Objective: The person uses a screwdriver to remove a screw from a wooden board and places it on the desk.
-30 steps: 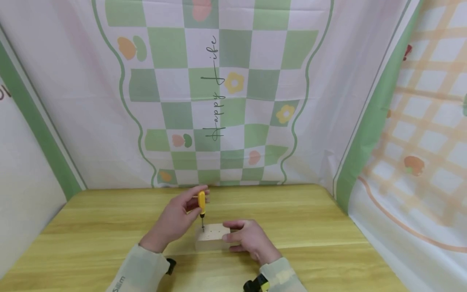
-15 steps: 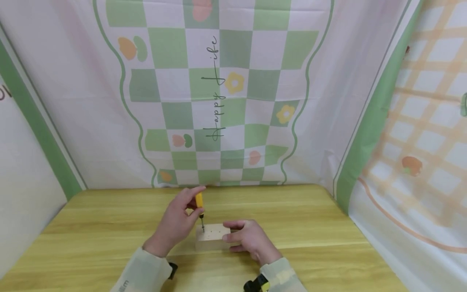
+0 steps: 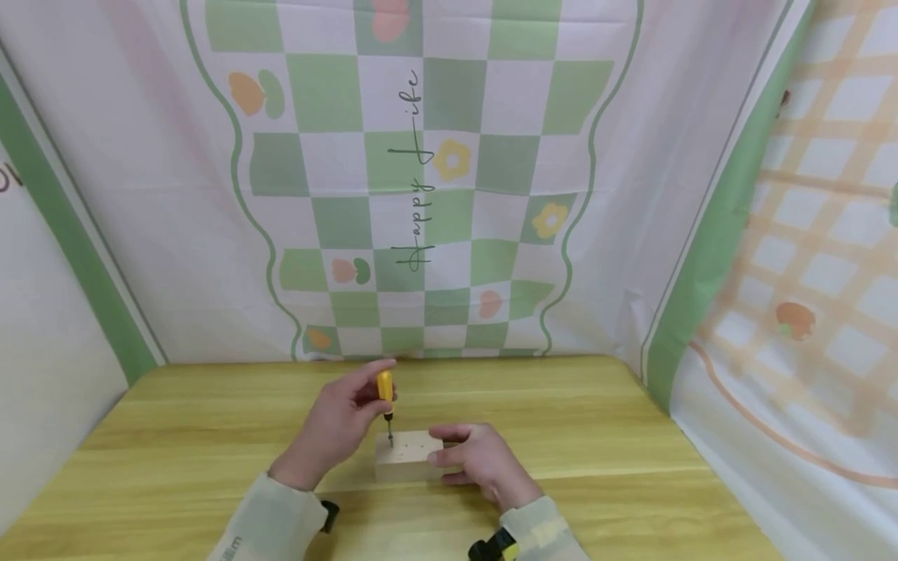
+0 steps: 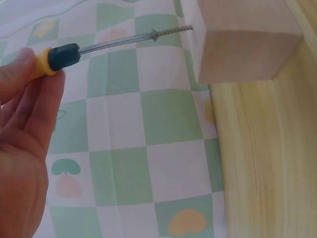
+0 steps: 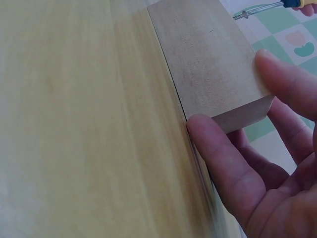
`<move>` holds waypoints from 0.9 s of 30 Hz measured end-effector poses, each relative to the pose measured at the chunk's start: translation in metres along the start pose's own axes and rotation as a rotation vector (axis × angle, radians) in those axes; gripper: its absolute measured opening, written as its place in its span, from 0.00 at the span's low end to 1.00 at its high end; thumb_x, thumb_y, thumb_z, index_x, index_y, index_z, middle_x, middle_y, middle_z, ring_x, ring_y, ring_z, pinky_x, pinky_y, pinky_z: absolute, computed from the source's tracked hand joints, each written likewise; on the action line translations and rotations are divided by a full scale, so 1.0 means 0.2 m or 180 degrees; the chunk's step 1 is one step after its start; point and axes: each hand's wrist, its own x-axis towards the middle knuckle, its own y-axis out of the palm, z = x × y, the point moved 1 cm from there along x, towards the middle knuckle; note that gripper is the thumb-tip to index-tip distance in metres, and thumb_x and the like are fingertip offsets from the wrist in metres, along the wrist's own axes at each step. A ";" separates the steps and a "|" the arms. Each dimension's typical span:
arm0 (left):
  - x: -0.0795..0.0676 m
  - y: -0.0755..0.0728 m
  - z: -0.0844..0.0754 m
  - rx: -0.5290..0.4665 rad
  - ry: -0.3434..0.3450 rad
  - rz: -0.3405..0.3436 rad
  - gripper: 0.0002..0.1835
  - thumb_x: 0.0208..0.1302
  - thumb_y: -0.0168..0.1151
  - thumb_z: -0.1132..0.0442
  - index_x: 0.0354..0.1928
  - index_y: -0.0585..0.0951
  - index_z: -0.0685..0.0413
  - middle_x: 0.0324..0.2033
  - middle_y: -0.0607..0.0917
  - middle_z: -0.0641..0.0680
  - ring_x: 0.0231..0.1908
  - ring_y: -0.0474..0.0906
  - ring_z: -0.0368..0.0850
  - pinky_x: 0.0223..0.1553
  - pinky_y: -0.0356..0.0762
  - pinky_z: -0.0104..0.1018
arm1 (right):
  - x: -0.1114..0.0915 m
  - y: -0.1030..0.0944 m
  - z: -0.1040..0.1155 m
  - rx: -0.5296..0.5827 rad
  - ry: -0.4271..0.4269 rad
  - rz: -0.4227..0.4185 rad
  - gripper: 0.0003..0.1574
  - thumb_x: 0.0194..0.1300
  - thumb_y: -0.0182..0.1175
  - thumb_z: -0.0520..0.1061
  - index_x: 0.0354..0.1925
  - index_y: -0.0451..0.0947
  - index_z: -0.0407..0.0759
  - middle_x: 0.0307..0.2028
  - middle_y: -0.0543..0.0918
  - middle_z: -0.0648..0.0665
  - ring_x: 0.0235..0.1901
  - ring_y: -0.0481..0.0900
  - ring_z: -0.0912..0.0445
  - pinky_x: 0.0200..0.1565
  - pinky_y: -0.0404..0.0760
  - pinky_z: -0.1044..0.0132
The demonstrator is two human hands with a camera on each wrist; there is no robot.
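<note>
My left hand (image 3: 335, 421) pinches the yellow handle of a screwdriver (image 3: 385, 385) between thumb and fingers. The shaft points down, and its tip meets the head of a thin threaded screw (image 4: 173, 31). That screw stands nearly upright, its point in the top face of a pale wooden block (image 3: 410, 471), close to the left end. Several small dark holes or marks dot the same face. Around the block's right end, my right hand (image 3: 482, 458) holds it against the table with thumb and fingers, as the right wrist view (image 5: 213, 64) also confirms for the block.
The block rests on a wood-grain table (image 3: 575, 421). Behind the table's far edge hangs a green-and-white checked cloth (image 3: 449, 210) with lettering, and an orange-checked cloth (image 3: 814, 257) hangs on the right. Dark wrist straps (image 3: 493, 544) show below the sleeves.
My left fingers and wrist have shifted slightly around the screwdriver handle, whose top leaned left and came partly back. The right hand and the block have stayed in place.
</note>
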 end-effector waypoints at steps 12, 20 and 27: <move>0.00 0.02 -0.01 0.0304 0.0194 0.0099 0.36 0.59 0.69 0.78 0.69 0.73 0.49 0.45 0.78 0.46 0.44 0.79 0.41 0.45 0.83 0.38 | 0.00 0.00 0.00 0.0007 -0.0020 0.0032 0.27 0.57 0.74 0.38 0.56 0.82 0.36 0.58 0.79 0.39 0.44 0.83 0.48 0.39 0.86 0.50; 0.00 -0.02 -0.01 -0.0089 0.0061 0.0157 0.37 0.58 0.68 0.79 0.69 0.74 0.49 0.40 0.84 0.49 0.38 0.83 0.43 0.40 0.84 0.34 | 0.00 0.00 0.01 -0.0009 -0.0018 0.0018 0.27 0.57 0.74 0.38 0.56 0.82 0.37 0.58 0.78 0.38 0.45 0.83 0.48 0.40 0.86 0.50; 0.00 0.00 0.02 0.0531 0.0437 -0.0137 0.34 0.56 0.73 0.73 0.66 0.76 0.51 0.32 0.73 0.44 0.33 0.77 0.37 0.35 0.82 0.31 | 0.00 0.00 0.00 -0.0004 -0.0044 0.0026 0.27 0.58 0.73 0.38 0.56 0.81 0.36 0.59 0.78 0.38 0.45 0.82 0.47 0.40 0.86 0.50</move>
